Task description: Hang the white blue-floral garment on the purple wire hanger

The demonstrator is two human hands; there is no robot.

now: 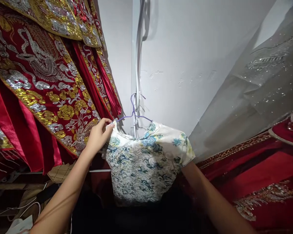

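A short-sleeved white top with a blue and green floral print (139, 162) hangs on a thin purple wire hanger (133, 113), whose hook is at a white vertical strip. My left hand (100, 133) pinches the top at its left shoulder, thumb and fingers closed on the cloth beside the hanger's arm. On the other side, my right forearm (202, 188) reaches up to the right sleeve. The right hand itself is hidden behind or within the garment, so its fingers do not show.
Red garments with gold and silver embroidery (65, 112) hang at the left. A pale sequined fabric (266, 81) and a red beaded garment (263, 175) are at the right. Behind the hanger stands a light wall (180, 58). White cables (26, 206) lie low at left.
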